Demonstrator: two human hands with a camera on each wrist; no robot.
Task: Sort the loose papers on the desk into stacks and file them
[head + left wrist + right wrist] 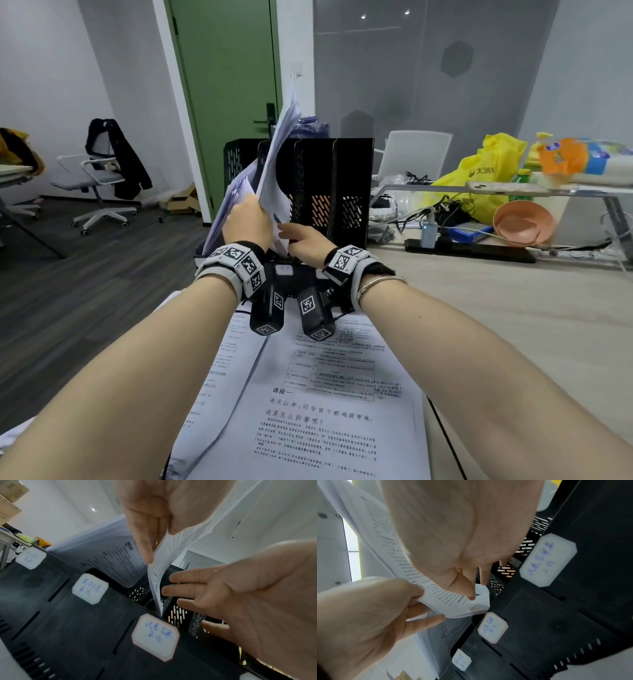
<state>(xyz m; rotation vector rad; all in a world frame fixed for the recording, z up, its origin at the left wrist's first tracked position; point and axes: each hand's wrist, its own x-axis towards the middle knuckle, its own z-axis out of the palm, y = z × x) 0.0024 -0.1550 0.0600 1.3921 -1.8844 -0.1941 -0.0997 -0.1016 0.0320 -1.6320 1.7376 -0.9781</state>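
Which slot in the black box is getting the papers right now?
The second slot from the left of the file box: the papers pinched by the left hand dip into it.

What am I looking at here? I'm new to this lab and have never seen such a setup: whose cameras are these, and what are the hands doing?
No machine here: a person wears one camera on the head and one on each wrist. The head view looks down both forearms. The left hand pinches a sheaf of papers and lowers it into a black file organizer with handwritten labels. The right hand, fingers straight, steadies the sheets. More printed pages lie on the desk. The two close-ups are the wrist views.
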